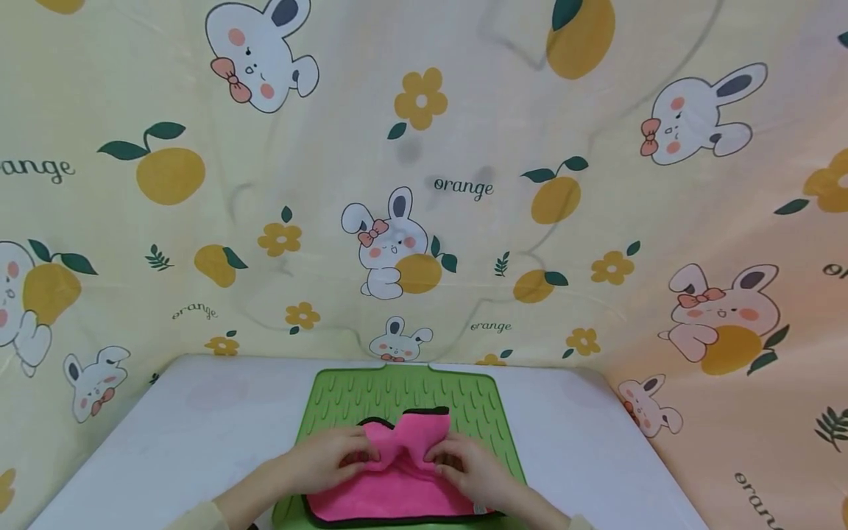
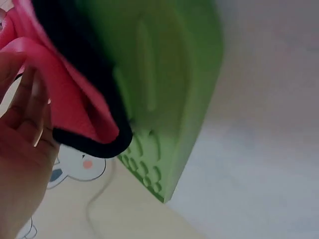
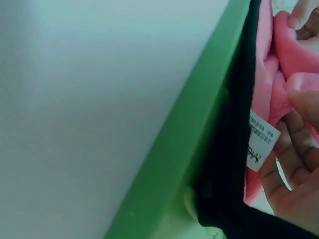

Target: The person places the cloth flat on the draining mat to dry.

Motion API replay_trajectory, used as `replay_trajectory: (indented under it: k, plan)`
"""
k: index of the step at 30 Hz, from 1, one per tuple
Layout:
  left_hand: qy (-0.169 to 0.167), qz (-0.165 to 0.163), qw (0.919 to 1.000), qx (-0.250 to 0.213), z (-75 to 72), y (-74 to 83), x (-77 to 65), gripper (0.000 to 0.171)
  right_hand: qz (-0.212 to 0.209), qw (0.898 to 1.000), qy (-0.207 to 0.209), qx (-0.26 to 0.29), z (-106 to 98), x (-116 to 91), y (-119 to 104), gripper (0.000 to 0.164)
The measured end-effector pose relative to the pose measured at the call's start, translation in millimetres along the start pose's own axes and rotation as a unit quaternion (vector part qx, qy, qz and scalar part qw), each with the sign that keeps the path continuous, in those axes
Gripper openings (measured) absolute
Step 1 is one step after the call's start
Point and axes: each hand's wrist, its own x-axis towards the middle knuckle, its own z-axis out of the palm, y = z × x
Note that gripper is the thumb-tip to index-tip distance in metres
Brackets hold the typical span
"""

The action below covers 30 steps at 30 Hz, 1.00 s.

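Note:
A pink cloth [image 1: 391,500] with black edging lies over a green ridged mat [image 1: 464,390]. Its far part is bunched up and raised between the two hands. My left hand [image 1: 331,458] pinches a fold on the left between thumb and fingers. On the right, my right hand [image 1: 473,467] pinches another fold of the cloth the same way. The left wrist view shows the cloth's black-edged corner [image 2: 94,144] hanging beside the left fingers. A white printed label [image 3: 261,139] sticks out from the cloth's edge near the right fingers in the right wrist view.
The mat lies on a white table [image 1: 199,419], whose surface extends to both sides. Behind and beside the table hangs a cream curtain [image 1: 331,147] printed with rabbits, oranges and flowers.

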Motion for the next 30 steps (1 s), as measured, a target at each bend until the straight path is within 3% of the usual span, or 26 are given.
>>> replay_trajectory:
  k: [3,6,11,15,21,26,30]
  plan:
    - [-0.011,0.008,0.9997,0.018,5.4,-1.7,-1.9,0.019,-0.023,0.998,-0.001,-0.051,1.9,-2.6,-3.1,0.013]
    - [-0.010,0.013,0.9995,0.026,7.7,-2.4,-3.3,0.021,-0.034,0.997,0.003,-0.068,3.0,-5.3,-4.6,0.015]
    - [0.001,0.010,0.9999,0.005,3.1,1.8,-6.2,0.021,-0.056,0.998,0.019,0.009,-1.9,-6.7,-7.3,0.018]
    - [0.009,-0.018,0.9990,-0.040,-6.5,4.1,-6.8,0.020,-0.040,0.997,0.037,0.055,-17.0,-5.9,-19.1,0.016]
    - [0.064,-0.053,0.9939,-0.073,-17.4,-9.8,1.8,0.015,-0.001,0.991,0.123,0.044,-45.9,1.5,-46.2,0.014]
    - [0.089,-0.089,0.9873,-0.097,-19.6,-26.3,13.6,0.015,0.053,0.984,0.162,0.054,-54.3,13.7,-43.7,0.018]
    - [0.083,-0.109,0.9859,-0.095,-15.0,-39.4,19.9,0.017,0.056,0.984,0.153,0.077,-48.3,23.4,-26.8,0.022]
